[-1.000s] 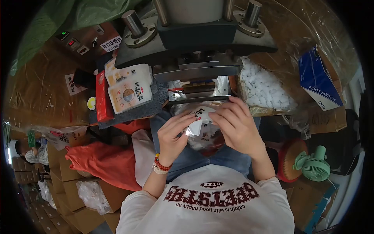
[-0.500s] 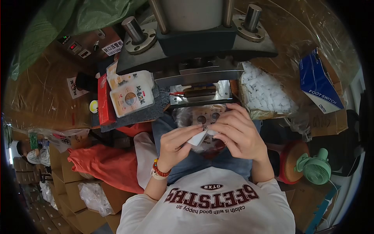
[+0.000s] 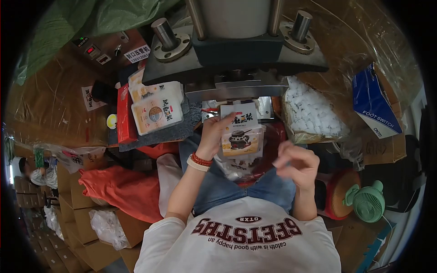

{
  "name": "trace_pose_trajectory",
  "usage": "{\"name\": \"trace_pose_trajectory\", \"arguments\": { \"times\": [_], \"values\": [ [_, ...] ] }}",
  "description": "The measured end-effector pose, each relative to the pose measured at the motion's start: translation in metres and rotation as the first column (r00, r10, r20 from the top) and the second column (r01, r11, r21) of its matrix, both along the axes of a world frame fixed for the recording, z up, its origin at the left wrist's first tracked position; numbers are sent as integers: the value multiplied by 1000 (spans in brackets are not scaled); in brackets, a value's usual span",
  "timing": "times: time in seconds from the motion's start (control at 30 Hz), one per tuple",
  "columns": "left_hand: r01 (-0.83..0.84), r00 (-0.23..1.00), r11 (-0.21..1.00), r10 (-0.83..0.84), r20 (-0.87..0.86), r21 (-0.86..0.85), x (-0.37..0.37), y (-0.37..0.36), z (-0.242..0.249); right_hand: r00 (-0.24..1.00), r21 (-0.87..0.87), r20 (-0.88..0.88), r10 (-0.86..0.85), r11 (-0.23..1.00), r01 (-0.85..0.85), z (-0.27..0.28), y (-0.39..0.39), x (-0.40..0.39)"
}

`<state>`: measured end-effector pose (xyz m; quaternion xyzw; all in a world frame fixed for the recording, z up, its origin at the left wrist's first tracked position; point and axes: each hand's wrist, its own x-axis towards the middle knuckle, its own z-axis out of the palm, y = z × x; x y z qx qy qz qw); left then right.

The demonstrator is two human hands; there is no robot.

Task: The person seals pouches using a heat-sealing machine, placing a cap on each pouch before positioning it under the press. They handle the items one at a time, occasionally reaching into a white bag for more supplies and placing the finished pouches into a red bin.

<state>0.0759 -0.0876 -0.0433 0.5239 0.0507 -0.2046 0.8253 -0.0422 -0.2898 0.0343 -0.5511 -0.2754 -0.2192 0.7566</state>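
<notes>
My left hand (image 3: 214,134) is closed on the top left part of a printed pouch (image 3: 241,143). The pouch is white and yellow, with dark lettering and a picture of a black pot. Below it, on my lap, lies clear plastic with more printed pouches (image 3: 243,168) partly showing. My right hand (image 3: 298,166) is raised to the right of the pouch, apart from it. Its fingers are bent and smeared by motion, so whether anything is in them cannot be made out.
A press (image 3: 236,50) stands ahead. On the left, a stack of printed pouches (image 3: 157,113) lies on grey cloth beside a red box (image 3: 125,113). Small white pieces (image 3: 314,109) fill a box on the right, near a blue carton (image 3: 375,100) and green fan (image 3: 368,202).
My hands were together over the pouches, with white material between them. Now they are apart: the left holds a pouch upright farther forward, and the right has moved down and right.
</notes>
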Motion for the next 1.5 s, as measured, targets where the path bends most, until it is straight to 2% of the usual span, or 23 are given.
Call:
{"name": "trace_pose_trajectory", "arguments": {
  "times": [0.03, 0.07, 0.17, 0.2, 0.27, 0.3, 0.33, 0.37, 0.4, 0.47, 0.53, 0.67, 0.93, 1.1, 1.17, 1.2, 1.23, 1.27, 1.3, 1.33, 1.4, 1.43, 1.5],
  "values": [
    [23, 1000, 1000, -23, -9, 20, 3, 1, -1, 848, 511, 207, 488, 685, -519, 0, 0, -4],
    [22, 1000, 1000, -22, -9, 22, 4, 1, -2, 618, 648, 438, 653, 246, -720, 1, -1, -8],
    [-9, 1000, 999, 8, -8, -50, -1, -5, 1, 389, 355, 594, 704, 204, -912, -6, -21, -12],
    [-13, 1000, 999, 12, -20, -50, -1, -5, 3, 805, 413, 358, 473, 693, -591, 2, -8, -16],
    [-16, 999, 999, 15, -29, -48, 2, -2, 1, 667, 466, 445, 598, 482, -742, 26, -19, -8],
    [-3, 1000, 999, 3, -21, -32, 4, 0, -6, 667, 464, 446, 597, 483, -743, 39, -30, -5],
    [7, 1000, 1000, -7, -13, -18, 5, 1, -5, 717, 145, 364, 594, 724, -674, 52, -39, -3],
    [8, 1000, 1000, -9, -12, -18, 5, 3, -4, 828, -30, 298, 475, 872, -489, 54, -31, -6],
    [34, 999, 999, -35, -28, -30, 3, 3, 5, 903, -228, 275, 331, 935, -274, 56, -24, -8],
    [81, 995, 996, -84, -54, -44, 0, 5, 12, 870, -118, 144, 471, 881, -458, 62, -1, -11],
    [79, 996, 997, -79, -37, -7, -1, 8, 14, 819, -257, 236, 523, 846, -467, 80, 19, -13],
    [15, 1000, 999, -14, -15, 32, -5, 7, 12, 701, -239, 344, 625, 780, -578, 107, 35, -11],
    [-26, 1000, 999, 26, 18, 39, 2, 7, -1, 649, -305, 315, 692, 722, -621, 106, 30, -7],
    [-77, 996, 991, 71, 52, 113, -5, -1, 0, 867, -542, 254, 429, 806, -240, 68, 32, -15],
    [-77, 993, 990, 66, 95, 116, -6, 1, -4, 936, -596, 291, 200, 803, 13, 45, 21, -23],
    [-75, 990, 991, 60, 128, 115, -7, 3, -6, 969, -633, 247, 5, 758, 157, 40, 10, -22],
    [-63, 977, 973, 14, 212, 224, -7, 6, -9, 958, -671, 215, -192, 683, 288, 36, -3, -20],
    [-142, 928, 910, -13, 371, 389, -10, 7, -10, 842, -724, 157, -516, 520, 454, 27, -13, -16],
    [-254, 854, 811, -68, 516, 527, -14, 9, -7, 692, -690, 196, -695, 403, 601, 10, -25, 2],
    [-379, 843, 604, -88, 531, 701, -20, 11, 6, 639, -759, 100, -762, 357, 544, 0, -41, 21],
    [-799, 511, 207, -261, 819, 565, -13, 37, 4, 633, -924, 166, -757, 105, 367, -32, -78, 47],
    [-748, 609, 163, -216, 763, 643, -11, 51, 9, 656, -971, 182, -733, -28, 239, -46, -87, 57],
    [-812, 575, -118, -328, 749, 572, 1, 82, 7, 668, -982, 187, -720, -112, 154, -42, -81, 67]
  ]
}}
